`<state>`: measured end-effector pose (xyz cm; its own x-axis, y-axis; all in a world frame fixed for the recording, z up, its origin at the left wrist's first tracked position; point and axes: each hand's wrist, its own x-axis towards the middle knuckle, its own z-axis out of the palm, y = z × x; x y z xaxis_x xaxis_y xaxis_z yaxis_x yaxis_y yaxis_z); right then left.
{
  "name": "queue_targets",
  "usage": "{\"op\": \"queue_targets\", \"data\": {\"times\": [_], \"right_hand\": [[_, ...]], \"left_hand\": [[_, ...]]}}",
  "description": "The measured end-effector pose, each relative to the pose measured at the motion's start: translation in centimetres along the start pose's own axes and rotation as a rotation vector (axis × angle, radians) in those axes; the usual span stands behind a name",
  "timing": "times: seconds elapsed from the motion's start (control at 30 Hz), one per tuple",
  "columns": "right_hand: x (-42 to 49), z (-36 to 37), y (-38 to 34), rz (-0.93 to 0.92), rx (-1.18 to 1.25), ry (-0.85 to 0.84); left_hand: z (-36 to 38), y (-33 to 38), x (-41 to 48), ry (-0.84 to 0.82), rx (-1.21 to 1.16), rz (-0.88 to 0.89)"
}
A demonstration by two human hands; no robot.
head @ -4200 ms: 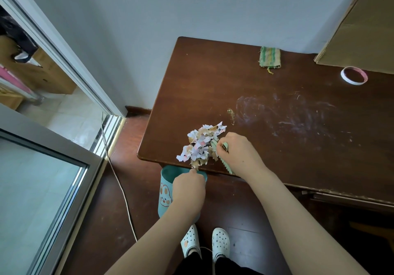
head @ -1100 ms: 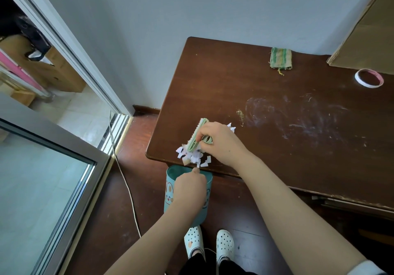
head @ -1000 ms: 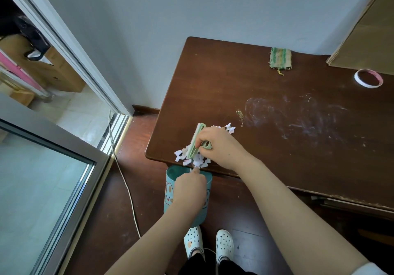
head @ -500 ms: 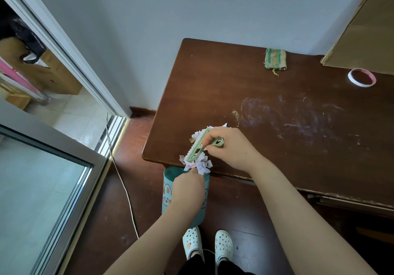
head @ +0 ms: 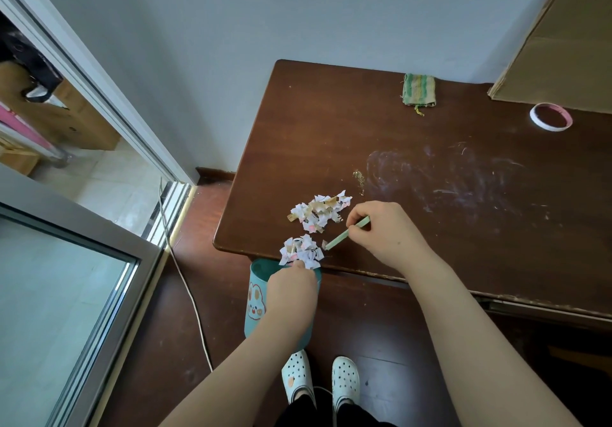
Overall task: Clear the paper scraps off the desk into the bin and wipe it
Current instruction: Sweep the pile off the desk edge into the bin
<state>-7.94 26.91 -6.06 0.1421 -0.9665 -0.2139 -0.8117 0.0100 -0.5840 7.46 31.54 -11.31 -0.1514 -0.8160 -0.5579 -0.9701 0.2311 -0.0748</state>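
Desk (head: pixel 331 128): scraps (head: pixel 319 213) beside right hand (head: pixel 387 234) gripping brush (head: pixel 344 235); left hand (head: pixel 291 291) holds bin (head: pixel 256 300).

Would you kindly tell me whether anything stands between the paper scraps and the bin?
Nothing visible does. The nearer scraps sit at the desk edge just above the bin, whose rim the left hand grips; the brush in the right hand is beside them.

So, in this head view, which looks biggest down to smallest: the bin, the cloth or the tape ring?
1. bin.
2. cloth and tape ring: about alike, too close to rank.
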Motion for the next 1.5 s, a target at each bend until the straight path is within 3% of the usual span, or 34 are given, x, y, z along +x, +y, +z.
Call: {"op": "queue_targets", "data": {"times": [0.33,0.53,0.67,0.77,0.9,1.2,1.33,1.5], "right_hand": [[-0.2,2.3,-1.6,-0.087,0.028,-0.130],[0.5,0.4,-1.1,-0.075,0.161,-0.039],[1.0,0.2,-0.9,-0.046,0.092,-0.013],[1.0,1.0,-1.2,-0.049,0.013,-0.070],[0.5,1.8,-1.8,-0.104,0.083,-0.165],[0.7,0.2,-0.8,-0.107,0.204,-0.194],[0.6,-0.1,-0.8,-0.165,0.098,-0.330],[0.3,0.4,-1.1,-0.201,0.102,-0.361]], "left_hand": [[0.4,-0.2,-0.1,0.026,-0.015,-0.001],[0.0,-0.4,-0.2,-0.030,-0.052,-0.004],[-0.1,-0.5,-0.1,-0.034,-0.039,0.006],[-0.1,-0.5,-0.1,-0.013,-0.029,0.013],[0.3,-0.6,0.1,0.012,-0.030,0.009],[0.1,-0.7,0.3,0.008,-0.037,0.001],[-0.3,-0.7,0.1,-0.014,-0.071,0.007],[-0.3,-0.7,0.1,-0.010,-0.071,0.013]]}}
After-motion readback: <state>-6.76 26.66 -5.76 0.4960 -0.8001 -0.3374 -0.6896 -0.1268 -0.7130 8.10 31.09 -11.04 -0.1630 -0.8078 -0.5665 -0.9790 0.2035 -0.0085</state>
